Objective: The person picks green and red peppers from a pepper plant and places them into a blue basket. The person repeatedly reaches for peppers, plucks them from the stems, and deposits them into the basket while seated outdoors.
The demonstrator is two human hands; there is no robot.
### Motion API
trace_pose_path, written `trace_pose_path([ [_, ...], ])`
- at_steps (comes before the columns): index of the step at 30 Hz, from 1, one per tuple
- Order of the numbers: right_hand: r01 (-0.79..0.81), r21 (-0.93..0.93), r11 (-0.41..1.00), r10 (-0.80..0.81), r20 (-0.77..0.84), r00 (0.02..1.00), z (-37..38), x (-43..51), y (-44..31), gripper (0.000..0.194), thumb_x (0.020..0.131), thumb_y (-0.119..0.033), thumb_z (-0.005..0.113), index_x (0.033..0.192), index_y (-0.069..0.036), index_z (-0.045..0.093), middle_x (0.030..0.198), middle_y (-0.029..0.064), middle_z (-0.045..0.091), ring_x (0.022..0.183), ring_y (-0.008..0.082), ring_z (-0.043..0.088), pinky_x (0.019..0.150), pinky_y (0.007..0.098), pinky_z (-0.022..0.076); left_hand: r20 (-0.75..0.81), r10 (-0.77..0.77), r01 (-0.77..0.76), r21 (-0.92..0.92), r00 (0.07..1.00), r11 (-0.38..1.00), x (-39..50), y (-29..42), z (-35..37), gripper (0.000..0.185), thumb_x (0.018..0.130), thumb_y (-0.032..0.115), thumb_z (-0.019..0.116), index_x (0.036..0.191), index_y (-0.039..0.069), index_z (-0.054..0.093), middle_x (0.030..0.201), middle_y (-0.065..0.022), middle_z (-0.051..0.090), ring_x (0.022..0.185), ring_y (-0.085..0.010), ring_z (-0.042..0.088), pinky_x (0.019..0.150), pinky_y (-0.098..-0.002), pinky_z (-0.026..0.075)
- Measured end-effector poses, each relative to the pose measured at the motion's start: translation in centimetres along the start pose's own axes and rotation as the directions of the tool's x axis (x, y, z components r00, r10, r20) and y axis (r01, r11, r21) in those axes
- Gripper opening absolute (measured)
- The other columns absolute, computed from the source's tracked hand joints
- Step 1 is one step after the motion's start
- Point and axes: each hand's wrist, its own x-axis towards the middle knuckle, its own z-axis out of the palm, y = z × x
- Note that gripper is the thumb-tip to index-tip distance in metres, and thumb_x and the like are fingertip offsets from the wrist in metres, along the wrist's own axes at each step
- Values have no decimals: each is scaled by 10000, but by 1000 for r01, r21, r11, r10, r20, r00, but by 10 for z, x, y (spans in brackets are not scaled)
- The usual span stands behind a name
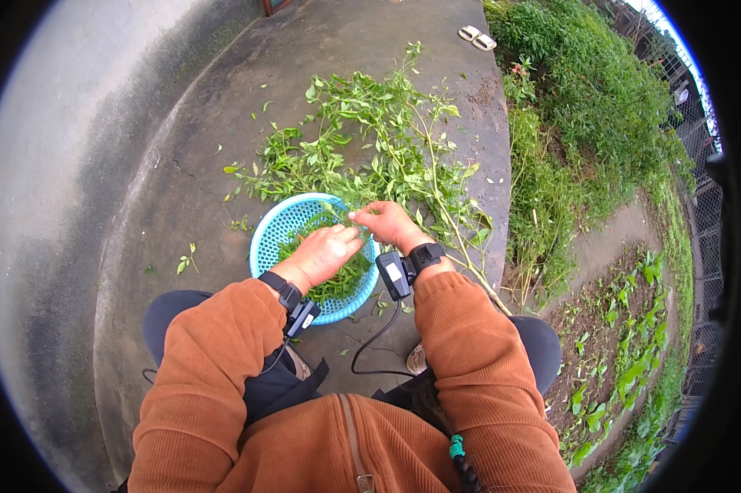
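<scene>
A round blue plastic basket (272, 237) stands on the ground before me, holding green chili peppers (340, 285) with a little orange-red among them. Over its middle is my left hand (327, 251), its fingers bent towards the other hand; whether it holds anything is hidden. My right hand (386, 223) is at the basket's upper right rim, thumb and forefinger pinched together on a leafy green sprig (353, 215). Just beyond the basket lies a large heap of cut leafy pepper branches (370, 135), with a thick pale stem (460, 237) running down towards my right knee.
A concrete wall (56, 154) curves along the left. White slippers (476, 38) lie at the far right edge of the concrete ground (179, 154). Green garden plants (592, 92) grow on the right, before a wire fence (706, 246). Black cables hang from both wrist devices.
</scene>
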Motion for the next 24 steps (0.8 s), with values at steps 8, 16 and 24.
trace_pose_path([
  [8, -157, 297, 942, 140, 80, 987, -15, -10, 4, 521, 803, -528, 702, 959, -35, 636, 674, 6, 541, 512, 96, 466, 458, 240, 388, -62, -70, 63, -107, 996, 992, -1, 2, -5, 287, 771, 46, 619, 1057, 67, 632, 1125, -80, 605, 1000, -274, 614, 822, -361, 534],
  [16, -339, 488, 805, 131, 411, 902, 0, -18, -1, 619, 798, -679, 613, 1049, -114, 599, 624, -65, 424, 492, 51, 379, 458, 208, 309, -174, -401, 296, -431, 900, 852, 6, 7, 0, 412, 778, -14, 615, 1178, 82, 598, 1093, -105, 606, 957, -320, 623, 800, -353, 529],
  [24, -283, 706, 649, -121, 464, 877, 22, -22, 1, 388, 885, -540, 607, 833, -173, 492, 606, -62, 409, 478, 58, 376, 424, 216, 269, -51, -663, 438, -712, 747, 548, 19, 2, 12, 737, 809, -21, 589, 1455, 143, 274, 1086, -161, 645, 971, -331, 645, 811, -396, 517],
])
